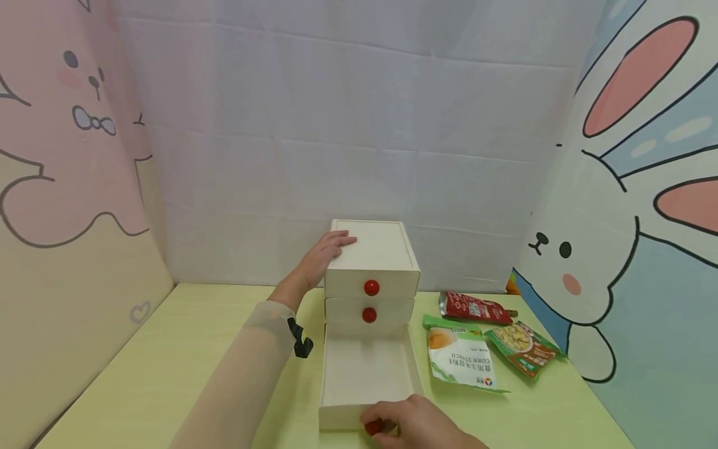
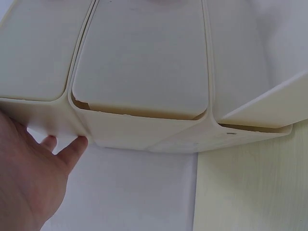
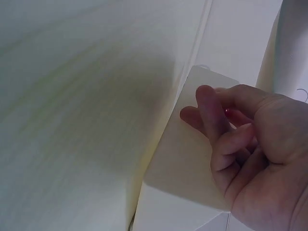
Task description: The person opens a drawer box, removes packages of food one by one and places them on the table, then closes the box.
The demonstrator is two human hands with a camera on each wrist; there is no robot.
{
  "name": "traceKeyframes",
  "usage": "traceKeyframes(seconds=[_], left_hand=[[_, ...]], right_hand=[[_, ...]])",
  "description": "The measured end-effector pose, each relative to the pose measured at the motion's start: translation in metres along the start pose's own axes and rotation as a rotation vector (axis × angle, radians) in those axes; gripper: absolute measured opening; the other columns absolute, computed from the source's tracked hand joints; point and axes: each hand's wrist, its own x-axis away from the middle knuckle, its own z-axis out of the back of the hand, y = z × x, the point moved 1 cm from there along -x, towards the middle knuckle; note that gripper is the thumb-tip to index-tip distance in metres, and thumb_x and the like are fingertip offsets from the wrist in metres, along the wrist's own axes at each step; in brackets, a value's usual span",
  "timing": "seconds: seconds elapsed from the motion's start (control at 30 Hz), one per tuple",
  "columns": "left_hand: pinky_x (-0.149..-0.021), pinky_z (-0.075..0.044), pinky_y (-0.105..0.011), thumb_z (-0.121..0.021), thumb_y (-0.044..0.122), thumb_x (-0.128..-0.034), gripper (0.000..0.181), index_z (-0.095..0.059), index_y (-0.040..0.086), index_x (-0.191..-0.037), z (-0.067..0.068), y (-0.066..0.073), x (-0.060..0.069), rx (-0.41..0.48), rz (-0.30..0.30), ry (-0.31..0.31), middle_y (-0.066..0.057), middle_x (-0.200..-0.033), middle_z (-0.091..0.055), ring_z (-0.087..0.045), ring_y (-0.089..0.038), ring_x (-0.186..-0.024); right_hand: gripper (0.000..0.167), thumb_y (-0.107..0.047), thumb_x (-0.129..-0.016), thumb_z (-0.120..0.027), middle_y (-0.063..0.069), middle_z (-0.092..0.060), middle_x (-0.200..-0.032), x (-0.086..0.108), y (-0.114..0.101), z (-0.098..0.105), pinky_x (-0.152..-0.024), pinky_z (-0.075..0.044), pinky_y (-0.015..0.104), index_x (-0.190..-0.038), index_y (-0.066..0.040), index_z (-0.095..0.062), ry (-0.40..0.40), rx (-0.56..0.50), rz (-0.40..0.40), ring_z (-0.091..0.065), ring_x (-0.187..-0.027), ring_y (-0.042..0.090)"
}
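A white three-drawer chest (image 1: 373, 246) stands at the middle of the table, its lowest drawer (image 1: 364, 374) pulled far out with a bare floor. My left hand (image 1: 325, 255) rests on the chest's top left edge, fingers extended; the left wrist view shows the same hand (image 2: 38, 168) against the chest's side. At the drawer's front, my right hand (image 1: 417, 424) pinches the red drawer knob (image 1: 373, 427). In the right wrist view, the fingers (image 3: 214, 110) mostly hide that knob. Two upper drawers are closed, with a top knob (image 1: 371, 287) and a middle knob (image 1: 369, 315).
Right of the chest lie a green-and-white corn starch bag (image 1: 460, 355), a red pouch (image 1: 473, 308) with a spout, and a green-and-brown food packet (image 1: 523, 349). A white curtain (image 1: 359, 125) hangs behind the pale yellow table (image 1: 219, 349); cartoon-printed panels stand at both sides.
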Motion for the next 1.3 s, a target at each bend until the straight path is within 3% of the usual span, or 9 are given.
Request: traceKeyframes(seconds=[0.2, 0.33, 0.5, 0.6, 0.8, 1.3], left_hand=[[-0.136, -0.013, -0.068, -0.031, 0.023, -0.1119, 0.058, -0.052, 0.011, -0.164, -0.001, 0.003, 0.001, -0.012, 0.004, -0.005, -0.008, -0.182, -0.027, -0.015, -0.038, -0.172], [-0.136, -0.012, -0.069, -0.031, 0.023, -0.1126, 0.057, -0.052, 0.010, -0.164, 0.000, 0.002, 0.001, -0.013, -0.004, -0.009, -0.009, -0.182, -0.027, -0.015, -0.038, -0.172], [-0.136, -0.013, -0.068, -0.031, 0.023, -0.1118, 0.058, -0.053, 0.011, -0.164, 0.000, 0.000, 0.002, 0.001, 0.006, -0.002, -0.008, -0.182, -0.028, -0.016, -0.037, -0.172], [-0.136, -0.013, -0.068, -0.030, 0.024, -0.1113, 0.058, -0.053, 0.011, -0.164, -0.002, 0.000, 0.001, -0.003, 0.011, -0.003, -0.007, -0.182, -0.028, -0.015, -0.037, -0.172], [-0.135, -0.013, -0.069, -0.031, 0.023, -0.1113, 0.058, -0.052, 0.011, -0.164, -0.001, 0.001, 0.000, -0.013, 0.002, -0.004, -0.008, -0.182, -0.027, -0.015, -0.038, -0.171], [-0.136, -0.014, -0.068, -0.031, 0.024, -0.1112, 0.058, -0.054, 0.013, -0.163, -0.001, 0.001, -0.001, -0.007, 0.026, 0.005, -0.005, -0.182, -0.028, -0.016, -0.036, -0.172]], right_hand=[[0.023, -0.018, -0.105, -0.074, -0.017, -0.080, -0.111, -0.006, 0.000, -0.002, -0.085, -0.057, 0.015, -0.127, -0.019, -0.079, -0.038, 0.016, 0.031, -0.064, -0.089, -0.011], [0.025, -0.018, -0.106, -0.073, -0.020, -0.077, -0.107, -0.012, -0.002, -0.003, -0.079, -0.055, 0.014, -0.130, -0.022, -0.077, -0.024, 0.147, 0.076, -0.060, -0.083, -0.011], [0.026, -0.018, -0.105, -0.074, -0.022, -0.074, -0.104, -0.024, -0.002, -0.003, -0.080, -0.056, 0.016, -0.130, -0.025, -0.078, 0.031, 0.249, 0.006, -0.059, -0.083, -0.008], [0.025, -0.018, -0.105, -0.075, -0.021, -0.078, -0.105, -0.031, 0.001, -0.001, -0.079, -0.057, 0.016, -0.128, -0.024, -0.079, 0.071, 0.259, -0.026, -0.059, -0.081, -0.008], [0.020, -0.012, -0.103, -0.076, -0.010, -0.081, -0.103, -0.039, 0.009, 0.008, -0.067, -0.053, 0.017, -0.120, -0.020, -0.080, 0.172, 0.291, -0.001, -0.057, -0.075, -0.008], [0.017, -0.011, -0.102, -0.076, -0.008, -0.080, -0.102, -0.048, 0.010, 0.014, -0.066, -0.052, 0.018, -0.118, -0.018, -0.079, 0.204, 0.309, -0.001, -0.056, -0.073, -0.006]])
